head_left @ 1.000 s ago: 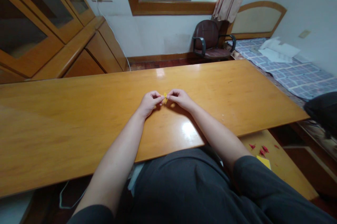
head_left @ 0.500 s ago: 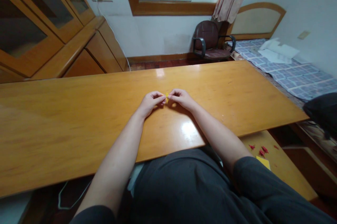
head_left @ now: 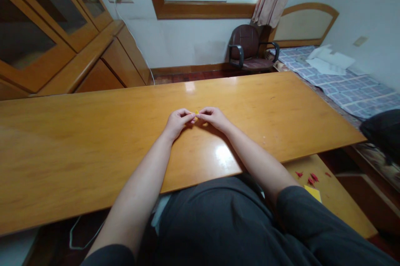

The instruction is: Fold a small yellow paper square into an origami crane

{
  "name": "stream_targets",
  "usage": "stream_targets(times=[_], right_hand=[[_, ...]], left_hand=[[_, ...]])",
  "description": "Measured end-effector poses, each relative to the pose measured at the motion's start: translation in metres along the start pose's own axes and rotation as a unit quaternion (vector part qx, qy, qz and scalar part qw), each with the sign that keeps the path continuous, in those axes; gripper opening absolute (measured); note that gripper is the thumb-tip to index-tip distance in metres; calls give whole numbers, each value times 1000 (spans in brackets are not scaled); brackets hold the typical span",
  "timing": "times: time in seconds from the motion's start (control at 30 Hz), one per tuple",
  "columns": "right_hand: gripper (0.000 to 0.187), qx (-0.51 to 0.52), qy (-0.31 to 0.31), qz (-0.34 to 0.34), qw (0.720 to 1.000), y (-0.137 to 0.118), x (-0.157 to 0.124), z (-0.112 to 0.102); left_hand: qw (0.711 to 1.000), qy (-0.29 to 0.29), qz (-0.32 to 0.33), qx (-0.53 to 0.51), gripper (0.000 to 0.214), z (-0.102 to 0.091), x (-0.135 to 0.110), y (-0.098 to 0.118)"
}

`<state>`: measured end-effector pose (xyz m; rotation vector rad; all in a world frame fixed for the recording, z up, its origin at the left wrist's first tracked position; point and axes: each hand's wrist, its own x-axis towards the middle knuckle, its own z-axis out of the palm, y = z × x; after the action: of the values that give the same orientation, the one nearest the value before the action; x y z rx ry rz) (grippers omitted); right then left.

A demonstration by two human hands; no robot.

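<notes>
A small piece of folded yellow paper is pinched between my two hands, just above the tabletop. My left hand grips its left side with thumb and fingertips closed. From the other side my right hand pinches it, fingers curled and thumb pressed in. Most of the paper is hidden behind the fingertips, so its full shape cannot be made out. Both forearms rest over the near half of the wooden table.
On a lower wooden surface at the right lie several small red folded-paper pieces and a yellow paper sheet. A brown armchair stands beyond the table. A bed with a black bag is at the right.
My right hand has shifted slightly left, bringing the fingertips closer together. Less of the yellow paper shows between them now.
</notes>
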<state>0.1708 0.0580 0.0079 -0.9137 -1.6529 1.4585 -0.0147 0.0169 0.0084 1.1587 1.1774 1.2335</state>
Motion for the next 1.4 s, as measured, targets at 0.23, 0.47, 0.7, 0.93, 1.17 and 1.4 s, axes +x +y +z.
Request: stream_targets(times=[0.23, 0.47, 0.7, 0.93, 1.17, 1.4], right_hand=[[39, 14, -16, -1, 1000, -1, -3, 1], [36, 27, -14, 3, 1000, -5, -4, -2], [34, 39, -7, 20, 999, -9, -5, -2], [36, 48, 8, 17, 999, -10, -5, -1], [39, 25, -4, 12, 1000, -8, -5, 0], [38, 23, -3, -11, 1000, -2, -2, -2]], left_hand=[[1000, 10, -14, -18, 31, 0, 2, -1], [1000, -15, 3, -27, 35, 3, 2, 3], [999, -19, 3, -28, 41, 3, 3, 3], [999, -5, 31, 7, 44, 5, 1, 2], [999, -2, 27, 32, 45, 6, 0, 3], [1000, -1, 22, 10, 46, 6, -1, 4]])
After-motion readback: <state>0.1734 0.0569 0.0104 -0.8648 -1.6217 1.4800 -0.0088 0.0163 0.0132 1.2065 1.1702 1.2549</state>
